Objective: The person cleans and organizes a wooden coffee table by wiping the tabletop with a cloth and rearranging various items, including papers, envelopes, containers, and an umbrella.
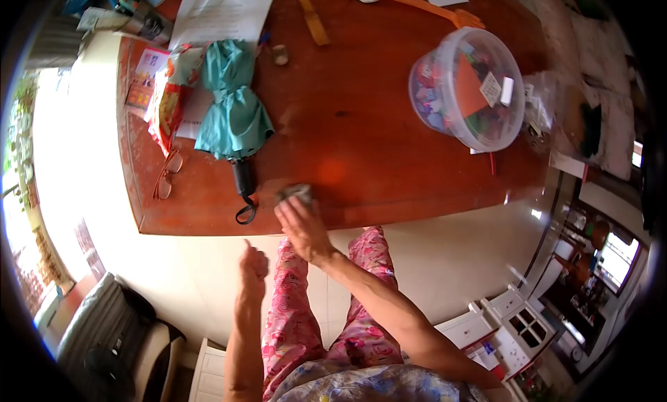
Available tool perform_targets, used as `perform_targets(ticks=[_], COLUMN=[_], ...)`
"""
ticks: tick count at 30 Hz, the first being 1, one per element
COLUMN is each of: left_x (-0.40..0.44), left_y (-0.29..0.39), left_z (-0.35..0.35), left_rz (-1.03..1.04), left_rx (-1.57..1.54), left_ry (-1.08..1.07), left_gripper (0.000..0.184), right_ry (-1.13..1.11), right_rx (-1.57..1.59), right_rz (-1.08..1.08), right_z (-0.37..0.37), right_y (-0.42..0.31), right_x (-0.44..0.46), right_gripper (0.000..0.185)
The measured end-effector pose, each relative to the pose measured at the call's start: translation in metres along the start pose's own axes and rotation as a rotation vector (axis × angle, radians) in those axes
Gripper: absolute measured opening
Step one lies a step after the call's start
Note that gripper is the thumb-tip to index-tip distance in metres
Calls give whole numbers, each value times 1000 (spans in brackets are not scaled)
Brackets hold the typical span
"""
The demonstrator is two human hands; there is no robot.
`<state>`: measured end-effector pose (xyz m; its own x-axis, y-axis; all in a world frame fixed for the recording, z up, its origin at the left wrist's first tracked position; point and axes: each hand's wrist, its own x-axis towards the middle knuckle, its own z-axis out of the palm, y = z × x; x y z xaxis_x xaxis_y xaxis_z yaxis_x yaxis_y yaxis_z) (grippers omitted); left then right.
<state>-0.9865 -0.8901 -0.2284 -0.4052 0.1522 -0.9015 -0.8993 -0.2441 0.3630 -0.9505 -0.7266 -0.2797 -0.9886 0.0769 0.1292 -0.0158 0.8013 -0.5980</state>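
My right hand [301, 227] presses a crumpled greyish rag [295, 192] onto the wooden table [361, 152] close to its front edge. The fingers lie over the rag and hide part of it. My left hand [253, 263] hangs in front of the table, its fingers curled in and the thumb pointing up, with nothing seen in it. A folded teal umbrella [235, 110] lies left of the rag, its black handle and wrist loop towards me.
Left of the umbrella are a red snack bag [165, 110], eyeglasses [168, 174] and papers [219, 20]. A clear lidded tub [476, 89] of colourful pieces stands at right. Farther back lie an orange back scratcher [417, 3], a wooden stick [310, 14] and a small round object [280, 54].
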Motion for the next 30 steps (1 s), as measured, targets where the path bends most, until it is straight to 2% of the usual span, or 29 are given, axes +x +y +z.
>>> perform_targets(ticks=[1, 2, 3, 4, 5, 6, 8, 9, 10, 11, 13, 14, 15, 16, 17, 18, 19, 20, 21, 23, 24, 25, 27, 28, 29, 30], left_x=[-4, -5, -7, -7, -7, -6, -5, -4, -2, -2, -5, -8, -11, -14, -17, -22, -27, -30, -33, -34, -33, -32, -29, -27, -24, -22], left_y=[17, 31, 45, 58, 69, 78, 88, 89, 87, 86, 78, 72, 69, 64, 61, 59, 58, 58, 57, 52, 49, 44, 37, 30, 27, 28], left_z=[6, 5, 7, 10, 13, 14, 17, 16, 14, 14, 17, 19, 21, 24, 26, 32, 38, 41, 43, 43, 43, 43, 45, 44, 42, 44], left_rz=[33, 97, 136, 139, 143, 142, 144, 146, 129, 111, 94, 87, 82, 87, 91, 91, 92, 98, 103, 92, 85, 81, 78, 57, 41, 39], left_rx=[38, 48, 34, 71, 110, 98, 59, 62, 50, 41, 22, -15, -47, -59, -76, -71, -70, -64, -40, 6, 9, 8, 55, 35, 20, 31], left_ry=[52, -49, -61, -34, -8, -52, -140, -147, -167, -187, -165, -163, -163, -171, -176, -141, -105, -108, -109, -120, -117, -115, -164, -157, -148, -159], left_gripper=[51, 49, 47, 43, 40, 35, 24, 24, 22, 20, 18, 18, 18, 18, 18, 18, 18, 18, 18, 19, 19, 20, 20, 20, 20, 20], right_ry=[-143, -141, -143, -121, -54, 43, 253, 466, 483, 492, 765, 682, 402, 176, 228, 113, -87, -139, -46, 90, 110, 180, 155, 174, 152, 101], right_rx=[-118, -132, -144, 330, 474, 372, -148, -290, -540, -542, -172, -66, -120, 174, 354, 629, 77, -438, 159, 389, 332, 171, 25, -101, -111, 209], right_rz=[-25, -114, -205, 150, 327, 438, 543, 619, 687, 690, 743, 762, 648, 509, 294, 221, -19, -328, -187, -80, 21, 32, 262, 201, 168, 410], right_z=[-12, -12, -15, -22, -40, -65, -113, -136, -149, -145, -111, -100, -91, -87, -23, 15, 7, 0, -2, -35, -60, -97, -149, -156, -172, -189], right_y=[-5, 7, 25, 42, 65, 91, 134, 140, 150, 155, 152, 127, 98, 71, 50, 19, 7, -5, -6, 13, 33, 61, 115, 154, 173, 200], right_x=[6, 2, -7, -26, -43, -64, -98, -97, -93, -79, -41, -6, 16, 38, 22, 7, 5, 1, -3, -8, -14, -17, -42, -72, -95, -115], right_gripper=[45, 45, 46, 48, 50, 51, 53, 49, 47, 47, 38, 35, 35, 32, 30, 32, 34, 37, 38, 37, 39, 41, 50, 47, 39, 33])
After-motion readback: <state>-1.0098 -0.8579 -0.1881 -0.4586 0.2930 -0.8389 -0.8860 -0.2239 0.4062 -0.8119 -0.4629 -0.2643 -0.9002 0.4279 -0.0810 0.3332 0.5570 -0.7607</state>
